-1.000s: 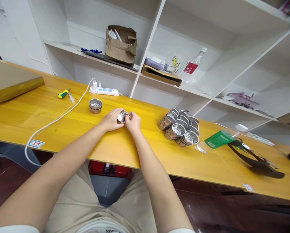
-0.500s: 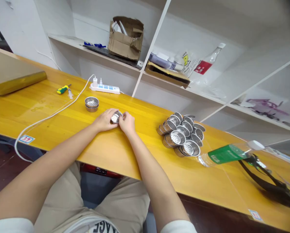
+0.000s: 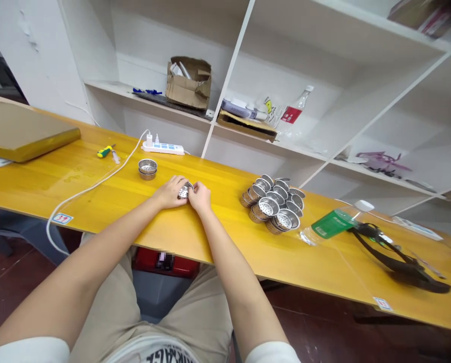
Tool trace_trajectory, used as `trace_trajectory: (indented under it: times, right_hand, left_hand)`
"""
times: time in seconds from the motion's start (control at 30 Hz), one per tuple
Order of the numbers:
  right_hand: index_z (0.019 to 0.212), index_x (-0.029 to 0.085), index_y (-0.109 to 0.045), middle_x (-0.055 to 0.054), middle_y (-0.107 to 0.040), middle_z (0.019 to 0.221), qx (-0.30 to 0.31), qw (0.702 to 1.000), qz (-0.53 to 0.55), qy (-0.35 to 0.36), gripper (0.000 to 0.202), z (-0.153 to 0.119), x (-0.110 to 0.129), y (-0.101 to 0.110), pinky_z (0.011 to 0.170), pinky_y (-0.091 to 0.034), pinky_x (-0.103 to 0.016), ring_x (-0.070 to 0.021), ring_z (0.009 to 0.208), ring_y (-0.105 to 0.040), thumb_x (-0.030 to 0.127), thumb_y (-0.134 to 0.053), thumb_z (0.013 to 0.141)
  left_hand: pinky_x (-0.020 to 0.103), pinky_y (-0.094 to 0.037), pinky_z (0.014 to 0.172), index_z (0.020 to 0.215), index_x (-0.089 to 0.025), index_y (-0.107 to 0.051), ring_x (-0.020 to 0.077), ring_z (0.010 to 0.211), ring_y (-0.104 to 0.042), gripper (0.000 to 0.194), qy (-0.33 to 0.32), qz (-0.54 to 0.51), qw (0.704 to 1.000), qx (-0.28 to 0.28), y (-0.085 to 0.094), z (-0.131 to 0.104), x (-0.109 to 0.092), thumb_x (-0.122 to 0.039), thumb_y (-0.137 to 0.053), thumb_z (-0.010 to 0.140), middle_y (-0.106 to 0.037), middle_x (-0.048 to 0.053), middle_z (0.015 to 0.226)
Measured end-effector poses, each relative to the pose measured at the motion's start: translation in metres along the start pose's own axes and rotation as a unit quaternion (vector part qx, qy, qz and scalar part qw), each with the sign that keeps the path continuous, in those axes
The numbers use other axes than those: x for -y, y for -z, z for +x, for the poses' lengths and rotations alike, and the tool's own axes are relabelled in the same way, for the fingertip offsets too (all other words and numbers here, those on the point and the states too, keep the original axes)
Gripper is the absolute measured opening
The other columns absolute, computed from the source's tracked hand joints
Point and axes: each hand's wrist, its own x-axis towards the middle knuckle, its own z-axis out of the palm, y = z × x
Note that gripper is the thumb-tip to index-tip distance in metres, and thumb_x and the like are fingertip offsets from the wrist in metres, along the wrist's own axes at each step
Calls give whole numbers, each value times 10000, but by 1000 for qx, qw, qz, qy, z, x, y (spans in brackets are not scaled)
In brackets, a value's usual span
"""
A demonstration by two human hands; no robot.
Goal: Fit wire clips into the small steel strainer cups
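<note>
Between my two hands is a small perforated metal strainer cup [image 3: 185, 190], tilted so its holed inside shows. My left hand [image 3: 171, 192] wraps it from the left, fingers over its far side. On its right rim my right hand [image 3: 200, 196] closes with thumb and fingers. Fingers hide much of the cup, so I cannot tell whether it is one or several nested. Just beyond my left hand stands a short stack of strainer cups [image 3: 147, 169]. To the right of my hands several more cups [image 3: 267, 207] are crowded together in stacks.
A bottle with a green label [image 3: 333, 223] lies right of the stacks, near a black strap [image 3: 399, 259]. At the back are a power strip [image 3: 163, 147] and a screwdriver [image 3: 106, 151]. A white cable [image 3: 92, 188] crosses the left side. Shelves hold a cardboard box [image 3: 188, 83].
The camera view has shifted, showing more of the shelves. Both hands stay on the strainer cup, which looks slightly turned between the fingers. The other cups have not moved on the table.
</note>
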Motion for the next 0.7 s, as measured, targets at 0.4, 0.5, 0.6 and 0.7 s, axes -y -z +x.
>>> trace_trajectory:
  times: [0.4, 0.5, 0.6, 0.7]
  right_hand:
    - [817, 244, -614, -3, -636, 686, -43, 995, 82, -26, 352, 15, -19, 17, 761, -431, -276, -194, 729, -612, 420, -410, 1044]
    - [831, 233, -633, -32, -686, 762, -33, 997, 64, -12, 352, 14, -18, 16, 801, -449, -291, -203, 781, -638, 389, -411, 1055]
    - [817, 221, -639, -59, -723, 838, -30, 998, 46, 0, 352, 14, -15, 15, 830, -463, -305, -216, 847, -663, 372, -431, 1057]
    - [803, 216, -636, -67, -731, 861, -23, 999, 31, 6, 347, 15, -13, 14, 827, -466, -307, -220, 865, -670, 362, -447, 1055]
  left_hand:
    - [535, -406, 1145, 1344, -127, -513, 387, 1297, -505, 660, 242, 118, 958, -98, 88, 29, 83, -415, -727, 790, -557, 174, 1340]
    - [515, -418, 1137, 1380, -102, -489, 372, 1285, -524, 671, 281, 116, 951, -49, 83, 17, 93, -436, -693, 835, -547, 181, 1360]
    - [468, -411, 1153, 1446, -120, -452, 345, 1304, -520, 690, 293, 119, 948, -37, 74, 8, 94, -460, -649, 878, -522, 175, 1410]
    - [449, -410, 1157, 1485, -170, -441, 351, 1331, -508, 732, 307, 127, 943, -23, 71, 7, 94, -495, -646, 862, -512, 162, 1424]
